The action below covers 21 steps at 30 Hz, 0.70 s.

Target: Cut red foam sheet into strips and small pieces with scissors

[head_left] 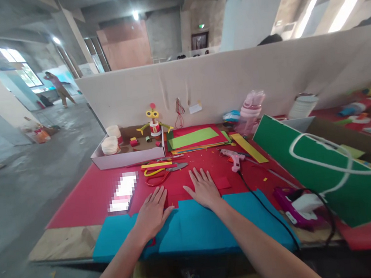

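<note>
My left hand [153, 210] lies flat, palm down, across the edge where the blue sheet [195, 227] meets the red table covering [78, 200]. Fingers stretched out, my right hand [203, 188] rests on the red surface, just right of it. Neither hand holds anything. Scissors [156, 176] with red and yellow handles lie beyond my left fingertips. To the right of my right hand is a pink glue gun [233, 158], its black cord running toward the front edge. A phone-like rectangle [123, 192], blurred out, lies left of my left hand.
A toy figure [154, 124] and white tubs [110, 145] are by an open box [130, 157]. Coloured sheets [195, 138] are stacked behind. On the right stand a green board [320, 177] and a purple power strip [297, 211] with cables. A white partition [212, 78] closes the back.
</note>
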Each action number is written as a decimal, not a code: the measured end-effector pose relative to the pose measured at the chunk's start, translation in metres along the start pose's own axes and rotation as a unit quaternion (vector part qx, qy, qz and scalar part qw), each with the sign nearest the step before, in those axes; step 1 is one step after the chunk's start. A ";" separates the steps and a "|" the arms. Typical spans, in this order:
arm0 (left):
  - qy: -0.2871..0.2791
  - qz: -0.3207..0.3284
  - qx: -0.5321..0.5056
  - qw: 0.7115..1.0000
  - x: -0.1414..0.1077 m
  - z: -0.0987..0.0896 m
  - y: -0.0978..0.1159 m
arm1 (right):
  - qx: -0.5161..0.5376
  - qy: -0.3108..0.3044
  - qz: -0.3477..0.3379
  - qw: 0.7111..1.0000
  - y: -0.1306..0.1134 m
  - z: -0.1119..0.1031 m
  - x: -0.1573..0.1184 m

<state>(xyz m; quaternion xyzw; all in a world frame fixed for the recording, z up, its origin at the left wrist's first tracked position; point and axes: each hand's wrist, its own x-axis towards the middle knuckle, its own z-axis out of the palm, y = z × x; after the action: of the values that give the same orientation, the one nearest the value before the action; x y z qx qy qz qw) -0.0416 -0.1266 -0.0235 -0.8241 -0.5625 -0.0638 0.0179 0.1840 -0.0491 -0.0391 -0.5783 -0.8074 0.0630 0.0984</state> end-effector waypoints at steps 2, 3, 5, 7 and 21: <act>0.004 -0.012 0.007 1.000 -0.003 0.000 -0.006 | 0.002 -0.002 0.000 1.000 -0.001 -0.001 0.000; 0.008 -0.012 0.011 1.000 -0.004 0.000 -0.007 | 0.002 -0.004 0.001 1.000 -0.001 -0.002 0.000; 0.020 -0.006 0.020 1.000 -0.006 0.001 -0.009 | 0.001 -0.010 0.004 1.000 -0.001 -0.003 0.000; 0.034 -0.007 0.034 0.999 -0.008 0.002 -0.009 | 0.003 -0.013 0.006 1.000 -0.001 -0.003 0.000; -0.038 0.090 0.050 0.994 0.045 -0.025 0.026 | 0.006 0.024 0.003 1.000 0.000 0.005 0.001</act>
<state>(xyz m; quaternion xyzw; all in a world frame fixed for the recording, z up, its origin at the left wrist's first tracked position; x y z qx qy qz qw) -0.0028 -0.0968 0.0082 -0.8715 -0.4884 -0.0021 0.0437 0.1826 -0.0480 -0.0437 -0.5819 -0.8025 0.0540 0.1208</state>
